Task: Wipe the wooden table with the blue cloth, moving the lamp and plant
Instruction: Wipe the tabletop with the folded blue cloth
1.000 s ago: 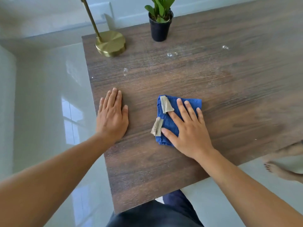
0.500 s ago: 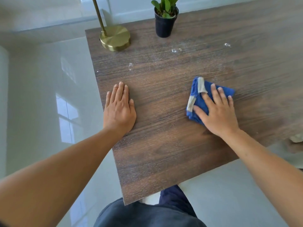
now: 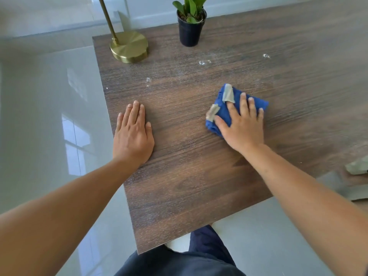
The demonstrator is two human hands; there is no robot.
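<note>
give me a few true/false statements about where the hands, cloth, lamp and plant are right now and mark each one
1. The right hand presses flat on the blue cloth. True.
2. The left hand is lifting the lamp. False: it lies flat on the wooden table, apart from the lamp.
3. The plant stands upright in a black pot at the table's far edge. True.
4. The cloth touches the lamp's base. False: bare table lies between them.
5. White specks lie on the table beyond the cloth. True.

Both hands flat, left hand (image 3: 133,136), right hand (image 3: 244,127), arms outstretched
</note>
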